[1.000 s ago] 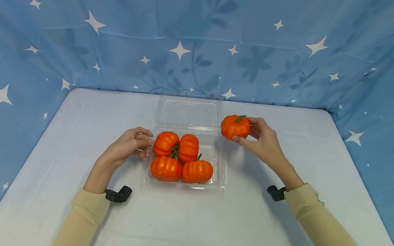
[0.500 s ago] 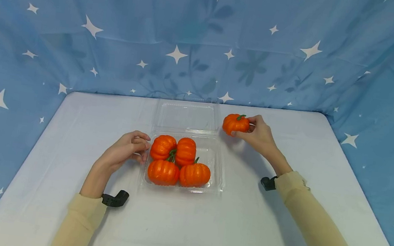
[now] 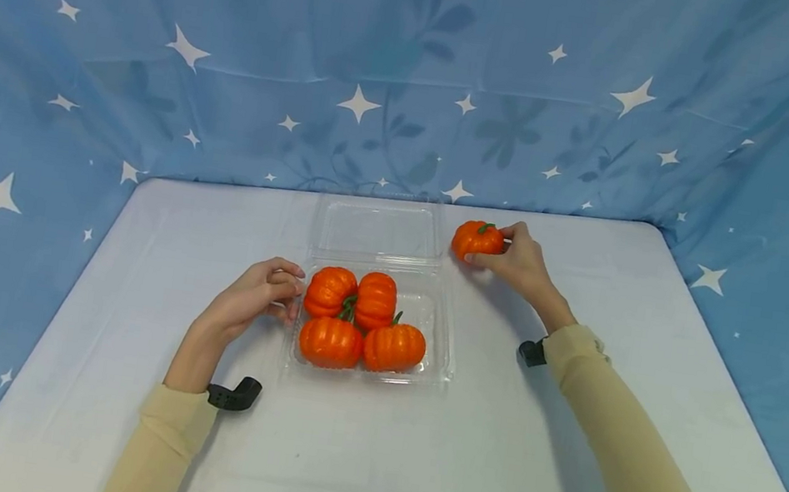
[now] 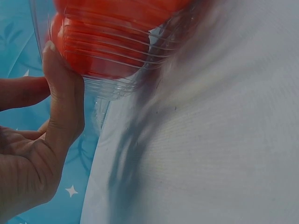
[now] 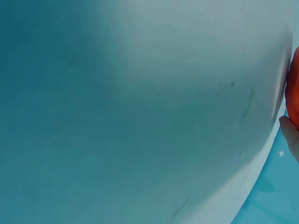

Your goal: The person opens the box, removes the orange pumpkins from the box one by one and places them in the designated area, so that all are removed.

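My right hand [image 3: 524,266] pinches a small orange pumpkin [image 3: 477,242] with a green stem, beside the right end of the clear lid. Whether that pumpkin touches the table cannot be told. Only a sliver of the pumpkin [image 5: 293,91] and one fingertip [image 5: 288,128] show in the right wrist view. In the middle, an open clear plastic clamshell box [image 3: 433,310] holds several more pumpkins [image 3: 331,343], stems mostly turned inward. At its left wall is my left hand [image 3: 249,297], fingers loosely bent. One fingertip [image 4: 51,51] appears to touch the box wall in the left wrist view.
The clear lid [image 3: 377,228] lies folded back behind the box on the white tablecloth [image 3: 365,452]. Blue star-patterned curtain [image 3: 232,106] stands along the table's back and sides. Dark wrist cameras [image 3: 236,394] sit below both hands.
My right hand has carried its pumpkin slightly farther back and lower, to the tabletop beside the lid. The left hand and the boxed pumpkins stay in place.
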Action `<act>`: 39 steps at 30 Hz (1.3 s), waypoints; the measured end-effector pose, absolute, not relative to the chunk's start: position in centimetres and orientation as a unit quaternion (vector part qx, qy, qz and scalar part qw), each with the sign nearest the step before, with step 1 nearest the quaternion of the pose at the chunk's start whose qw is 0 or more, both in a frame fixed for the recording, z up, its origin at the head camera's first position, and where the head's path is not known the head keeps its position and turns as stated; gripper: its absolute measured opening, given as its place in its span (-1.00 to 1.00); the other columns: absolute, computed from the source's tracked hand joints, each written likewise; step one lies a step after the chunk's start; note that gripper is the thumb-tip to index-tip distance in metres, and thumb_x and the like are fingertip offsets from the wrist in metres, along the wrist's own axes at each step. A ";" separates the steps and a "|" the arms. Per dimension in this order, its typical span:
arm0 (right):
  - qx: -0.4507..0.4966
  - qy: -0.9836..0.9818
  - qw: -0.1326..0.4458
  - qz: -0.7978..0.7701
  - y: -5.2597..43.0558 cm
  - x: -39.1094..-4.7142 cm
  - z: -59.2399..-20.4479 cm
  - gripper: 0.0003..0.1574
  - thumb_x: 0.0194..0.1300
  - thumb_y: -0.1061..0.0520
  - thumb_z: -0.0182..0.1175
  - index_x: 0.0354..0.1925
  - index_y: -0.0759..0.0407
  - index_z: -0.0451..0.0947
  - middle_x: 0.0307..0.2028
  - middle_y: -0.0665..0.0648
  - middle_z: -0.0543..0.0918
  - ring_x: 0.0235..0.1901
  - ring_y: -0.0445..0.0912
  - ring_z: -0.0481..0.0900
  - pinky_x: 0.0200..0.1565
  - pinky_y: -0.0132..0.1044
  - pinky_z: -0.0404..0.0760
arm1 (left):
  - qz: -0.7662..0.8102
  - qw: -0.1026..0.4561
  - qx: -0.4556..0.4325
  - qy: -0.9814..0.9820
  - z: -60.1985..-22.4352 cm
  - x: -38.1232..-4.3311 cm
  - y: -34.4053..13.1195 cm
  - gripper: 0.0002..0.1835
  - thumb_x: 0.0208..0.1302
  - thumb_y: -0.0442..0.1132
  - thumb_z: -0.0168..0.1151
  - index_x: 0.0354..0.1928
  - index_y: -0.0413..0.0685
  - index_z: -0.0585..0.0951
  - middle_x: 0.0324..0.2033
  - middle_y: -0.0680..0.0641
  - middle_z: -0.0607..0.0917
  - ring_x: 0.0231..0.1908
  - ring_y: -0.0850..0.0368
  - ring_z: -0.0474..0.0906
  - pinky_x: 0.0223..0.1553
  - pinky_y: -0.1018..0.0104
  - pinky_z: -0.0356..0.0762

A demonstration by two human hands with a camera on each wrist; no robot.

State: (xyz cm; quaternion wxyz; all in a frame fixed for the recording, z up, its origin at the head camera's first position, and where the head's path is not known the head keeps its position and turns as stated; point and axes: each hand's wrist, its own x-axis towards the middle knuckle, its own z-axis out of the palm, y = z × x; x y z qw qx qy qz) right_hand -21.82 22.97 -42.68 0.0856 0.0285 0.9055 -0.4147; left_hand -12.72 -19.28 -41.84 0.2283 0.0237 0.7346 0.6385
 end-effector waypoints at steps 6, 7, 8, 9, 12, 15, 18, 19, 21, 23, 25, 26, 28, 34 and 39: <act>0.038 0.900 0.094 -0.424 22.7 -22.3 -42.6 0.03 0.20 -0.04 0.48 0.34 0.42 0.15 0.33 0.46 0.39 0.33 0.26 0.42 0.36 0.10 0.49 | 0.638 0.228 0.025 0.735 -41.8 -12.7 -19.3 -0.59 0.50 -0.38 0.02 0.26 -0.48 0.27 -0.38 -0.09 0.62 -0.52 0.13 0.56 -0.42 0.34 0.69; 0.039 0.899 0.096 -0.425 22.7 -22.3 -42.5 0.03 0.20 -0.04 0.48 0.34 0.42 0.15 0.34 0.46 0.39 0.34 0.27 0.41 0.37 0.11 0.48 | 0.638 0.229 0.025 0.735 -41.8 -12.7 -19.3 -0.59 0.50 -0.38 0.02 0.25 -0.48 0.27 -0.38 -0.09 0.62 -0.52 0.13 0.56 -0.42 0.34 0.69; 0.039 0.899 0.099 -0.425 22.8 -22.3 -42.5 0.03 0.20 -0.04 0.48 0.34 0.42 0.15 0.34 0.46 0.39 0.35 0.27 0.40 0.38 0.11 0.47 | 0.638 0.229 0.025 0.735 -41.8 -12.7 -19.3 -0.59 0.50 -0.38 0.03 0.25 -0.48 0.27 -0.39 -0.09 0.61 -0.52 0.12 0.56 -0.42 0.34 0.69; 0.038 0.898 0.100 -0.426 22.8 -22.3 -42.5 0.03 0.20 -0.04 0.48 0.34 0.42 0.15 0.34 0.46 0.39 0.36 0.27 0.39 0.38 0.11 0.46 | 0.638 0.229 0.025 0.734 -41.8 -12.7 -19.3 -0.59 0.50 -0.38 0.03 0.25 -0.48 0.27 -0.39 -0.09 0.61 -0.52 0.12 0.56 -0.42 0.34 0.69; 0.038 0.899 0.101 -0.425 22.9 -22.2 -42.6 0.01 0.20 -0.02 0.49 0.33 0.41 0.15 0.34 0.45 0.39 0.35 0.27 0.39 0.39 0.11 0.45 | 0.639 0.230 0.024 0.734 -41.8 -12.7 -19.3 -0.60 0.50 -0.38 0.03 0.25 -0.47 0.27 -0.39 -0.09 0.61 -0.52 0.13 0.56 -0.42 0.34 0.69; 0.036 0.900 0.097 -0.424 23.0 -22.2 -42.8 0.02 0.21 -0.01 0.49 0.34 0.42 0.15 0.34 0.45 0.39 0.34 0.26 0.40 0.39 0.10 0.45 | 0.639 0.229 0.026 0.734 -41.8 -12.7 -19.2 -0.59 0.50 -0.37 0.03 0.26 -0.47 0.27 -0.39 -0.08 0.61 -0.52 0.13 0.56 -0.43 0.34 0.69; 0.030 0.900 0.097 -0.423 23.0 -22.2 -43.0 0.06 0.21 0.01 0.49 0.38 0.43 0.12 0.37 0.46 0.37 0.35 0.27 0.40 0.40 0.10 0.45 | 0.639 0.229 0.026 0.734 -41.7 -12.7 -19.3 -0.59 0.50 -0.37 0.02 0.26 -0.47 0.27 -0.39 -0.08 0.61 -0.52 0.13 0.56 -0.43 0.34 0.69; 0.028 0.901 0.098 -0.422 23.0 -22.3 -43.1 0.08 0.21 0.01 0.49 0.41 0.43 0.10 0.38 0.46 0.36 0.36 0.27 0.39 0.40 0.09 0.44 | 0.639 0.229 0.025 0.734 -41.7 -12.7 -19.3 -0.59 0.50 -0.37 0.03 0.26 -0.48 0.27 -0.39 -0.08 0.61 -0.52 0.13 0.56 -0.43 0.34 0.69; 0.022 0.902 0.103 -0.418 22.9 -22.3 -43.2 0.15 0.22 0.01 0.49 0.47 0.43 0.05 0.42 0.46 0.32 0.39 0.28 0.37 0.42 0.09 0.42 | 0.639 0.229 0.023 0.734 -41.7 -12.7 -19.3 -0.60 0.50 -0.38 0.02 0.25 -0.47 0.27 -0.39 -0.08 0.61 -0.52 0.13 0.56 -0.43 0.34 0.68; 0.016 0.906 0.106 -0.411 22.9 -22.3 -43.2 0.20 0.24 0.00 0.48 0.52 0.43 0.00 0.45 0.46 0.29 0.41 0.28 0.36 0.43 0.09 0.40 | 0.639 0.229 0.023 0.734 -41.7 -12.7 -19.3 -0.59 0.50 -0.37 0.02 0.26 -0.47 0.27 -0.38 -0.08 0.62 -0.52 0.13 0.57 -0.42 0.33 0.69; 0.013 0.909 0.107 -0.403 23.0 -22.2 -43.3 0.23 0.25 -0.01 0.47 0.54 0.42 -0.03 0.47 0.46 0.27 0.42 0.28 0.34 0.43 0.10 0.39 | 0.639 0.230 0.024 0.733 -41.7 -12.7 -19.3 -0.59 0.51 -0.37 0.02 0.26 -0.48 0.27 -0.38 -0.08 0.62 -0.51 0.13 0.57 -0.42 0.33 0.69; 0.012 0.910 0.108 -0.400 23.1 -22.1 -43.2 0.24 0.25 -0.01 0.47 0.55 0.42 -0.04 0.48 0.46 0.27 0.43 0.28 0.34 0.43 0.10 0.39 | 0.639 0.230 0.026 0.733 -41.7 -12.6 -19.2 -0.58 0.51 -0.37 0.02 0.27 -0.48 0.27 -0.38 -0.08 0.62 -0.51 0.12 0.57 -0.41 0.33 0.69; 0.010 0.913 0.112 -0.393 23.1 -21.9 -43.2 0.25 0.25 -0.02 0.46 0.56 0.42 -0.05 0.49 0.46 0.25 0.43 0.28 0.34 0.43 0.10 0.39 | 0.639 0.231 0.027 0.733 -41.7 -12.6 -19.2 -0.58 0.51 -0.37 0.02 0.27 -0.49 0.27 -0.38 -0.08 0.62 -0.50 0.12 0.57 -0.41 0.32 0.69; 0.004 0.924 0.116 -0.365 23.2 -20.5 -42.6 0.23 0.30 -0.06 0.41 0.56 0.45 -0.07 0.48 0.47 0.25 0.44 0.29 0.32 0.43 0.14 0.37 | 0.636 0.228 0.026 0.736 -41.7 -12.7 -19.3 -0.57 0.50 -0.38 0.00 0.28 -0.51 0.26 -0.38 -0.11 0.63 -0.51 0.12 0.58 -0.42 0.32 0.69; 0.005 0.934 0.101 -0.342 23.3 -18.4 -42.3 0.19 0.35 -0.12 0.37 0.55 0.47 -0.02 0.45 0.49 0.29 0.42 0.32 0.33 0.39 0.17 0.42 | 0.638 0.230 0.026 0.735 -41.6 -12.7 -19.3 -0.57 0.51 -0.39 0.00 0.28 -0.51 0.25 -0.40 -0.11 0.63 -0.51 0.12 0.57 -0.42 0.33 0.69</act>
